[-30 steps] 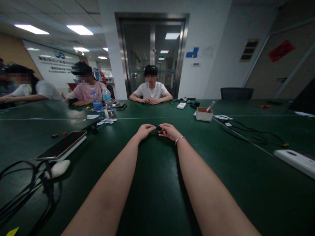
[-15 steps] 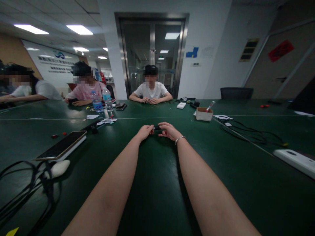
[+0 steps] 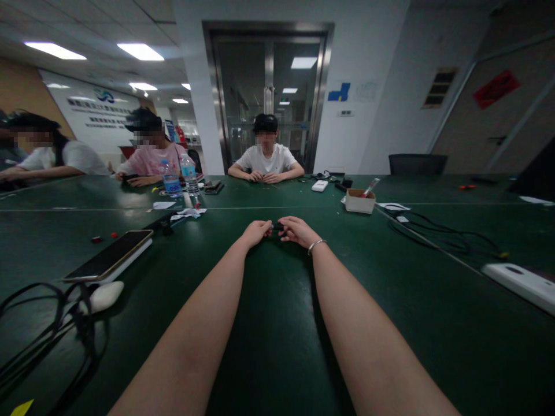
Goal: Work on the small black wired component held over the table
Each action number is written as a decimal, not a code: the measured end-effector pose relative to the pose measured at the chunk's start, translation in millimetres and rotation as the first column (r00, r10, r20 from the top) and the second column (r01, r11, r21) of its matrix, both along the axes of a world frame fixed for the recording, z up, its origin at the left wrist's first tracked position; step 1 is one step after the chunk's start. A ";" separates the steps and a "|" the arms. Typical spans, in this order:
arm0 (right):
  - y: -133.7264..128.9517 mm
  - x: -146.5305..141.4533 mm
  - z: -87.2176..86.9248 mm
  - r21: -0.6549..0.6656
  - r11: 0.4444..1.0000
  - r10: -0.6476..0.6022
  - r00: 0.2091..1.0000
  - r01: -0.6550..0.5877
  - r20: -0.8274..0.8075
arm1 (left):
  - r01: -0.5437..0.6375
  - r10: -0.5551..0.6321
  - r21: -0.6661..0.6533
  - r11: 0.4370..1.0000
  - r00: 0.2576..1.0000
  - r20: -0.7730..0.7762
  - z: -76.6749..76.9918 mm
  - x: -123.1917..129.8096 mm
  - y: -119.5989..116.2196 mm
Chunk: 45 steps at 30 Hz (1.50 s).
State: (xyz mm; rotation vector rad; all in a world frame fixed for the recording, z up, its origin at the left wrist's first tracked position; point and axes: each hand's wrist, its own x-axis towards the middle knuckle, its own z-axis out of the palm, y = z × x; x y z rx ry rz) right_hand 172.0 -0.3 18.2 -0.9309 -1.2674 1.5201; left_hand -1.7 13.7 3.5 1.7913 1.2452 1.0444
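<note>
Just above the green table (image 3: 277, 289), near its middle, a small dark object (image 3: 277, 227) lies between my two hands. My left hand (image 3: 257, 233) pinches its left end between thumb and fingertips. The fingers of my right hand (image 3: 297, 231) are closed round its right end, and a silvery bracelet (image 3: 316, 246) sits on that wrist. The object is too small and dark to name, and my fingertips hide part of it.
A phone (image 3: 110, 254) and black cables (image 3: 84, 323) lie at the left. Two bottles (image 3: 171, 180) stand farther back. On the right are a small box (image 3: 359, 202), more cables and a white device (image 3: 524, 283). A person sits opposite; others sit at far left.
The fingers of my right hand have closed in slightly on the right end of the dark object. My left hand has hardly moved.
</note>
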 end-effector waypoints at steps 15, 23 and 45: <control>1.4 -0.9 -0.3 0.004 1.000 -0.029 1.000 0.029 0.011 | 0.011 -0.011 0.017 1.000 1.000 -0.009 -2.3 -1.1 3.7; 1.2 -1.7 1.1 0.031 1.000 0.000 0.998 -0.001 0.058 | 0.005 -0.005 0.014 1.000 1.000 -0.021 -3.1 -0.8 5.0; 1.6 -1.8 0.1 0.006 1.000 -0.020 0.998 0.020 0.067 | 0.003 -0.001 0.051 0.999 0.999 -0.038 -6.0 -2.3 7.0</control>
